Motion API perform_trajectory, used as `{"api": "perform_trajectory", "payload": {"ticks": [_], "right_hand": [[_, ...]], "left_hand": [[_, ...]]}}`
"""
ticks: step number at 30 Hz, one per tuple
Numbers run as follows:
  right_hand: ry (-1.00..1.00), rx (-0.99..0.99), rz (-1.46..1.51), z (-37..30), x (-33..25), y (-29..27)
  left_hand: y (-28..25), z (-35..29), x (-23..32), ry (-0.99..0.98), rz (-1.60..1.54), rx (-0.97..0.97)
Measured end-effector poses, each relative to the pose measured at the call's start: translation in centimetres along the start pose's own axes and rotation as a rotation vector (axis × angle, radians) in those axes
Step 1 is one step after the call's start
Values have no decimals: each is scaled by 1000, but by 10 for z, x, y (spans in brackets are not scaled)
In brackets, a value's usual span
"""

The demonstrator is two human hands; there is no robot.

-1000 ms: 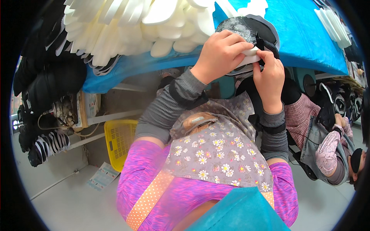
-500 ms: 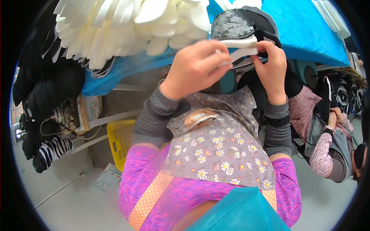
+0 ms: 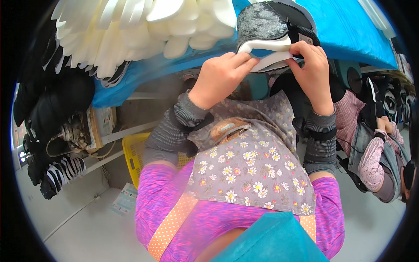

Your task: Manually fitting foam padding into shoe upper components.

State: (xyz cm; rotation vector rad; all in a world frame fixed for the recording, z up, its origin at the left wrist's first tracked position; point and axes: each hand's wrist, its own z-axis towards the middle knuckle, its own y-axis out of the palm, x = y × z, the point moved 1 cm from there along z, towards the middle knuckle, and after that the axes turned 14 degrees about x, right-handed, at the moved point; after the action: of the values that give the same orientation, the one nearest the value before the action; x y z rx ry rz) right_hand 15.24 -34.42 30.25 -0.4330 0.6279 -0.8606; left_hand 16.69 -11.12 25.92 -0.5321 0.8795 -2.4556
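Note:
My left hand [image 3: 219, 80] pinches the left end of a white strip [image 3: 276, 58], which looks like foam or fabric. At the strip's other end, my right hand [image 3: 313, 73] is closed with thumb and forefinger. The strip runs just below a second white curved edge [image 3: 265, 44], with a blue gap between them. Above both is a dark rounded form [image 3: 263, 22] with a worn grey, speckled top, and black mesh-like material [image 3: 303, 31] lies beside it near my right fingers. What this dark item is, I cannot make out for sure.
A heap of white foam sole-shaped pieces [image 3: 174, 26] lies at the far left on a blue-covered table [image 3: 349, 35]. Black shoe-like items [image 3: 61, 98] hang at left. Below stands a yellow basket [image 3: 133, 153]. A seated person [image 3: 371, 161] is at right.
My left hand has gone from a blurred, raised place to the strip's left end, where it now pinches. The strip lies straighter between both hands. My right hand stays at its end.

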Motion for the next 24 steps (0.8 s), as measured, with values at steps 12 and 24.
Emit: {"api": "perform_trajectory", "payload": {"ticks": [12,24], "right_hand": [[-99,-75,25,1,5,6],[-122,-22,-156,3,-1,13]], "left_hand": [[-5,4,15,-95,61,-52],[13,-2,36,-300,29,16]]}}
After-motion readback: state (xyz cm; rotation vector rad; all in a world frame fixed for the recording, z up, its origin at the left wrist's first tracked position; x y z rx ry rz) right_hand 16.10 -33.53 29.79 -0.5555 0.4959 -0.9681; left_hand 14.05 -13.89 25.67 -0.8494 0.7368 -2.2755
